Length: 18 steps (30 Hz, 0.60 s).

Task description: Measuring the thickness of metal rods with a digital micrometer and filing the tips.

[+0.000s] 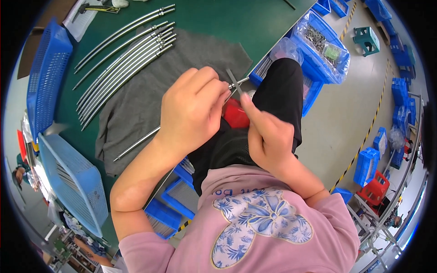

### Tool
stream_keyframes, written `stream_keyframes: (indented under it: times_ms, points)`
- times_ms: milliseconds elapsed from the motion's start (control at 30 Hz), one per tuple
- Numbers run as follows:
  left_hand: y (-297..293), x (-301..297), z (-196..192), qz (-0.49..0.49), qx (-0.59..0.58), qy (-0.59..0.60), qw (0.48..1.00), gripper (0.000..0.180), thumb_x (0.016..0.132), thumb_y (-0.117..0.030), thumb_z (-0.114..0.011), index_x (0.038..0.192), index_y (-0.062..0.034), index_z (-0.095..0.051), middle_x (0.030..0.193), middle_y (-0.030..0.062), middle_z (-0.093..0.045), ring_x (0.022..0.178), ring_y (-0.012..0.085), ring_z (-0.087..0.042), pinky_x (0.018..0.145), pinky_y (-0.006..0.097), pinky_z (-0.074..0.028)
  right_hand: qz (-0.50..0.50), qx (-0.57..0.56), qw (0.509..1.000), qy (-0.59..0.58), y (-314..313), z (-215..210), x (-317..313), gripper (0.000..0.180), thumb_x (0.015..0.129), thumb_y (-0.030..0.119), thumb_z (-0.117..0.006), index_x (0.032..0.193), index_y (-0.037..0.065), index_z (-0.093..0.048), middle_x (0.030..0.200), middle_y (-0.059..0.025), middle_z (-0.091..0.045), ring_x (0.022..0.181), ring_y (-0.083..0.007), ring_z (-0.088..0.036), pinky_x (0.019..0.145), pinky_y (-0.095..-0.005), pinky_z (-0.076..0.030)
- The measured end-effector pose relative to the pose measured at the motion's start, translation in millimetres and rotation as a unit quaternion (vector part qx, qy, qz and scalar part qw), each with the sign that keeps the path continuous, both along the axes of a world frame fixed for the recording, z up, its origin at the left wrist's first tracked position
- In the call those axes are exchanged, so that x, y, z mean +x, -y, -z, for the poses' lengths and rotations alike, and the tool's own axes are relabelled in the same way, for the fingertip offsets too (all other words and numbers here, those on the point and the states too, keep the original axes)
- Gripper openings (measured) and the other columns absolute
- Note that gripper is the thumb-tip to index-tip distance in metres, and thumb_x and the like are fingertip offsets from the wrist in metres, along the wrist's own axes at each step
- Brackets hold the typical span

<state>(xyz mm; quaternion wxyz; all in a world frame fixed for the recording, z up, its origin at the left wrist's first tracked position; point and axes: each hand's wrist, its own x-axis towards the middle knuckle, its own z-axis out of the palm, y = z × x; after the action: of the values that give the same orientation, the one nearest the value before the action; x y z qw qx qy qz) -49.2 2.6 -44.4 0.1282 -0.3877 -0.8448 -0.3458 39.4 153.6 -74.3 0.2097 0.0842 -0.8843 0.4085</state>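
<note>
Locate the slender metal rod (138, 144) slanting beneath the left forearm, lower end over the grey cloth (195, 50), upper end near the black-clad knee (284, 75). Note the left hand (195, 107), fingers curled and apparently clamped on the rod near its upper end. Note the right hand (271, 136), clamped on a flat grey bar (233, 80), thumb extended along it. Observe the bar crossing the rod's upper end; treat actual contact as uncertain.

Judge the step in hand as probably dressing or scraping that end. For the next move, brace the rod firmly and guide the bar with light, even strokes.

Mind the edge of the green surface (209, 18), the knee and the blue bin (339, 68) to the right. Avoid swinging the lower end into the row of rods (125, 68) or the light-blue basket (93, 182). Use the green stretch beyond the cloth for wider movement.
</note>
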Motion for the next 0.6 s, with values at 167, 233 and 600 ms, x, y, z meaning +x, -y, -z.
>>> stream_keyframes:
  times_ms: [167,233,600]
  points:
    - [-1,3,-1,-0.014,0.010,0.014,1.000,0.015,0.062,0.001,-0.067,0.073,-0.0040,-0.058,0.071,0.0050,-0.050,0.063,0.0230,-0.051,0.053,0.033,-0.043,0.008,0.080,0.997,0.015,-4,0,12,0.059,0.062,-0.003,-0.055,0.120,0.006,-0.058,0.053,-0.0043,-0.041,0.039,-0.0182,-0.044,0.040,-0.0290,-0.038]
    - [-5,0,-2,-0.015,0.003,0.025,1.000,0.015,0.062,0.002,-0.067,0.073,-0.0040,-0.058,0.071,0.0050,-0.050,0.063,0.0230,-0.051,0.052,0.033,-0.043,0.004,0.073,0.997,0.009,-8,1,10,0.060,0.061,-0.002,-0.055,0.121,0.007,-0.058,0.054,-0.0039,-0.040,0.039,-0.0181,-0.044,0.040,-0.0292,-0.037]
    - [-18,-6,4,-0.008,-0.009,0.029,1.000,0.011,0.066,-0.003,-0.062,0.066,-0.0052,-0.051,0.068,0.0066,-0.044,0.063,0.0252,-0.047,0.052,0.036,-0.041,0.009,0.061,0.998,-0.029,-15,9,-18,0.054,0.064,-0.004,-0.054,0.117,0.003,-0.059,0.054,-0.0078,-0.043,0.040,-0.0213,-0.046,0.039,-0.0333,-0.037]
